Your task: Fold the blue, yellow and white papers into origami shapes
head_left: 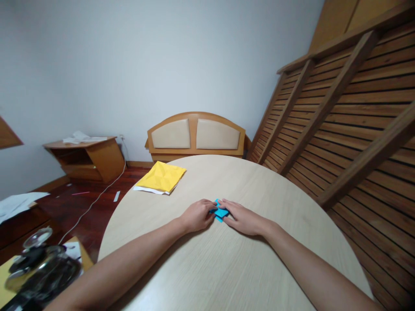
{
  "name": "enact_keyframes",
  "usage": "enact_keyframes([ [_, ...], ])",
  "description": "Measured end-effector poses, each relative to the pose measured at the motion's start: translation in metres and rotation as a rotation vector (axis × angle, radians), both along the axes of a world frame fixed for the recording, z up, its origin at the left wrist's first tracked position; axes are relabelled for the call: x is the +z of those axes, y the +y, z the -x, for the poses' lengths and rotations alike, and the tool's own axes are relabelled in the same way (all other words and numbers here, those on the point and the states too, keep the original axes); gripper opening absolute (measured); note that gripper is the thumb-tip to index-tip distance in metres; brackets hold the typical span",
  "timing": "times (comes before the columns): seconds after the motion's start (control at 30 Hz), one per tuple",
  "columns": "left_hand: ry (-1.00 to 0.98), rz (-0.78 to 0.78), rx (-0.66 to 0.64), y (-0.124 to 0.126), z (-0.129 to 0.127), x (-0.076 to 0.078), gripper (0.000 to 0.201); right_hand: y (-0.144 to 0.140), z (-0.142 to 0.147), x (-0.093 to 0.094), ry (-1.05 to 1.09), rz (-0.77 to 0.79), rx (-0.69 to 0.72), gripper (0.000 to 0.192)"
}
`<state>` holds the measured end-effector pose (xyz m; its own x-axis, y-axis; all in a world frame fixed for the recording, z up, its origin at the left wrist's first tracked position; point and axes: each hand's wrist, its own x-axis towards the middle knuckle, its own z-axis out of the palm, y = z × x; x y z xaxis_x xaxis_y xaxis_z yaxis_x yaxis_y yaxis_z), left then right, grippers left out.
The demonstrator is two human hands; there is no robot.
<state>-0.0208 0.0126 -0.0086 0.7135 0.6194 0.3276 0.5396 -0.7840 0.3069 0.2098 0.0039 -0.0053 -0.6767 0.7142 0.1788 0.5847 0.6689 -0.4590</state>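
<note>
Blue paper: small folded piece, flat on the pale round desk, well nearer me than the yellow sheet.
Left hand: my grip pinches its left edge.
Right hand: fingers together, pressing its right side.
Doing it well, I judge: hold edges aligned, crease firmly.

No legible text, label, brand, number or sign appears on any surface; the papers left of the hands are too small and blurred to read.

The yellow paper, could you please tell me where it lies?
The yellow paper lies on the round table at its far left edge, beyond the left hand.
</note>
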Motion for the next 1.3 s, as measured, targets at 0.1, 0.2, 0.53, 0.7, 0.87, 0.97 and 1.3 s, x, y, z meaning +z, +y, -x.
enact_keyframes([
  [0.1, 0.022, -0.008, 0.002, 0.0, 0.001, -0.001, 0.023, 0.001, -0.001, -0.003, -0.035, 0.038, -0.015, 0.056],
  [0.2, 0.027, -0.023, 0.008, 0.0, 0.002, -0.001, 0.021, 0.003, -0.005, -0.004, -0.022, 0.046, -0.008, 0.054],
  [0.53, 0.063, -0.036, 0.018, 0.002, 0.002, -0.002, 0.022, 0.001, -0.006, 0.001, -0.063, 0.048, -0.049, 0.064],
  [0.7, 0.075, -0.043, 0.013, 0.001, 0.002, 0.0, 0.019, 0.001, -0.002, -0.004, -0.113, 0.054, -0.059, 0.064],
  [0.87, 0.088, -0.043, -0.006, 0.001, 0.001, 0.002, 0.014, 0.004, -0.001, -0.004, -0.149, 0.078, -0.071, 0.065],
  [0.97, 0.075, -0.042, -0.024, 0.0, 0.001, 0.005, 0.014, 0.005, -0.002, -0.003, -0.134, 0.066, -0.062, 0.062],
  [1.3, 0.04, 0.0, -0.121, 0.003, 0.009, 0.011, 0.021, 0.007, -0.007, 0.005, 0.021, -0.03, 0.063, 0.033],
])
